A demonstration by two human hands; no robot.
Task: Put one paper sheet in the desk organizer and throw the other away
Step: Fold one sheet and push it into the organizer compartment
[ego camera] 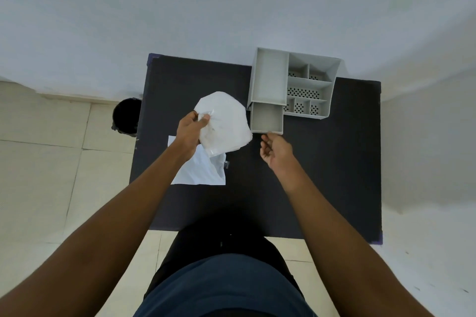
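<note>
My left hand [190, 129] pinches the edge of a white paper sheet [226, 123] and holds it curved above the black desk [322, 175]. A second white sheet [203, 172] lies flat on the desk under my left wrist, partly hidden by it. The grey desk organizer [293, 82] stands at the back right of the desk, its small drawer [266, 119] pulled out toward me. My right hand [275, 152] hovers just in front of that drawer with curled fingers, holding nothing I can see.
A black waste bin [126, 116] stands on the tiled floor left of the desk. A white wall runs behind the desk. My dark-clothed torso is at the near edge.
</note>
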